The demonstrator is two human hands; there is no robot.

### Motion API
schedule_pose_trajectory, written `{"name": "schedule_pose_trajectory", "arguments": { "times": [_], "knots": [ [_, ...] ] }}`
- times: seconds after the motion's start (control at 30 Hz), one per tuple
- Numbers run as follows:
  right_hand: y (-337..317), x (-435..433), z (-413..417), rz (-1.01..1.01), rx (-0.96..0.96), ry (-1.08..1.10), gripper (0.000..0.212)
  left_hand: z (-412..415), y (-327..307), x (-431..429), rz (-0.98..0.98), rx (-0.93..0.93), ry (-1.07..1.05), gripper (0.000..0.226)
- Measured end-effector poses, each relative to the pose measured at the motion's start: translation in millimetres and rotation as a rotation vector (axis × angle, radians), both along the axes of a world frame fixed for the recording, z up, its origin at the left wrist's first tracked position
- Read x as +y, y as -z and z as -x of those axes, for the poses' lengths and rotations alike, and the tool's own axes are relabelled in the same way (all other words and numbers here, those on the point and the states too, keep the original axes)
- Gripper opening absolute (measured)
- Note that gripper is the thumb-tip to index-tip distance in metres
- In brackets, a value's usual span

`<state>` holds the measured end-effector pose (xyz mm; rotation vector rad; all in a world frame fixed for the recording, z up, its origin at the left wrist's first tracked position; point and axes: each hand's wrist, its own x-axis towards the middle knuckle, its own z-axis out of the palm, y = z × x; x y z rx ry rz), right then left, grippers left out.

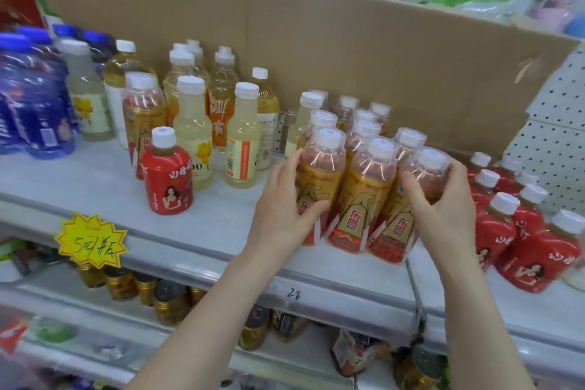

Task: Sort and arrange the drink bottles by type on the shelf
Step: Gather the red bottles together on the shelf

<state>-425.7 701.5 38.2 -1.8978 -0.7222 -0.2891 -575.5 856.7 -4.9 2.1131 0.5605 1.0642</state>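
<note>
Several gold-and-red labelled drink bottles (364, 193) stand in rows at the middle of the white shelf (196, 231). My left hand (285, 209) grips the front left bottle (319, 187) of that group, thumb across its label. My right hand (443, 209) wraps the front right bottle (424, 180) from the right side. One more gold-and-red bottle (142, 117) stands apart at the left, among pale yellow bottles (242, 136). A lone short red bottle (167, 172) stands at the front left. Several matching red bottles (519, 231) crowd the right.
Blue bottles (34, 95) fill the far left. A brown cardboard sheet (316, 41) backs the shelf. A yellow starburst price tag (91, 241) hangs on the front edge. Dark cans (171, 301) sit on the lower shelf. Bare shelf surface lies between the lone red bottle and my left hand.
</note>
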Motion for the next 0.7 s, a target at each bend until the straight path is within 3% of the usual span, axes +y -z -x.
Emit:
{"name": "schedule_pose_trajectory", "arguments": {
  "times": [0.07,0.17,0.3,0.4,0.57,0.63,0.7],
  "knots": [
    [-2.7,6.3,9.6,0.028,-0.022,0.114,0.044,10.3,-0.1,10.8,-0.045,0.044,0.018,0.079],
    [-13.1,26.2,40.4,-0.07,-0.284,0.314,0.059,43.2,1.2,36.1,-0.201,-0.007,-0.072,0.06],
    [-33.8,97.9,98.5,-0.142,-0.51,0.174,0.052,103.0,-1.1,87.9,-0.399,-0.138,-0.323,0.049],
    [-57.7,172.3,108.0,0.143,-0.549,0.107,0.06,132.9,-2.5,127.9,-0.42,-0.017,-0.349,0.054],
    [-79.4,245.7,70.6,0.772,-0.271,0.336,0.056,145.5,4.5,164.4,-0.351,0.083,-0.155,0.067],
    [-78.7,252.9,63.1,0.847,-0.215,0.364,0.05,146.0,6.1,171.5,-0.353,0.082,-0.118,0.068],
    [-77.6,254.1,62.9,0.801,-0.224,0.346,0.041,145.6,8.1,175.7,-0.338,0.081,-0.092,0.069]
  ]
}}
